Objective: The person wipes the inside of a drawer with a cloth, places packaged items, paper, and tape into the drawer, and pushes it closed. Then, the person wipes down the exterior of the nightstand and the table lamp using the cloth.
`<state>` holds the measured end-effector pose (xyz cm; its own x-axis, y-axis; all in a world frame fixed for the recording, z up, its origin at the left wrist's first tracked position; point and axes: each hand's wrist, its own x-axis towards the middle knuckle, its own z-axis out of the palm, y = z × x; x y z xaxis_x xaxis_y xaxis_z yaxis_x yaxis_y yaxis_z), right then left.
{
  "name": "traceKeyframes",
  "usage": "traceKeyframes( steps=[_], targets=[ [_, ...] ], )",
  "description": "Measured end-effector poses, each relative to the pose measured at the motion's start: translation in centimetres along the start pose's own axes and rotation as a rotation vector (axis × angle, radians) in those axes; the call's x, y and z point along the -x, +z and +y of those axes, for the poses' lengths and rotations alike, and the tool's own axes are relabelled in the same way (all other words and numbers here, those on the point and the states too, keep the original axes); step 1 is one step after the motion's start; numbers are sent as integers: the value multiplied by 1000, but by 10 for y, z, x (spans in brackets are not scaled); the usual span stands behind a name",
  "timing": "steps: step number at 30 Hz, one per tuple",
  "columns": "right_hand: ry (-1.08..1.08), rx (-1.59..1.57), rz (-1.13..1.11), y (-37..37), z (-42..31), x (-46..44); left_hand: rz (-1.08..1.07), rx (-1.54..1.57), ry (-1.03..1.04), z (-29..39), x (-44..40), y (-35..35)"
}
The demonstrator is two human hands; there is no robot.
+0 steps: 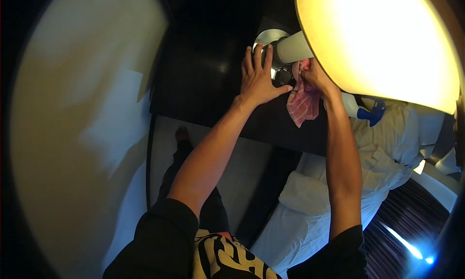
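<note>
My left hand (258, 78) has its fingers spread, resting against the round metal base (267, 36) of a lamp. In my right hand (316, 78) is a pink patterned cloth (304, 104), bunched at the top and hanging down over the edge of the dark table. The hand is beside the lamp's pale stem (293, 47), partly behind the rim of the lit lampshade (378, 41). A small dark object (283, 77) lies between my two hands, close to the base; what it is cannot be made out.
The dark table (203, 80) has its front edge below my hands. A spray bottle with a blue head (372, 112) is right of my right wrist. A bed with white bedding (305, 221) stands at lower right, near a dark curtain (402, 230). A pale wall (82, 109) rises at left.
</note>
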<state>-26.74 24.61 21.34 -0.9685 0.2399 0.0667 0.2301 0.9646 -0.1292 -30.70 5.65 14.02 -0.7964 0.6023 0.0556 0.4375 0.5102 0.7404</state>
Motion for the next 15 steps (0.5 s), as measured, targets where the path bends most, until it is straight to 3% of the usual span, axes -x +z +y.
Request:
traceKeyframes(
  steps=[3,8,11,15],
  targets=[
    [174,-161,-267,-8,-15,10,-26,7,-4,-2,-1,-1],
    [17,-93,-199,16,10,34,-64,31,-11,-4,-1,-4],
    [-114,-93,-284,-9,-10,43,-70,28,4,-4,-3,-7],
    [-116,69,-237,-1,-16,49,-64,-4,40,-9,-1,-4]
  ],
)
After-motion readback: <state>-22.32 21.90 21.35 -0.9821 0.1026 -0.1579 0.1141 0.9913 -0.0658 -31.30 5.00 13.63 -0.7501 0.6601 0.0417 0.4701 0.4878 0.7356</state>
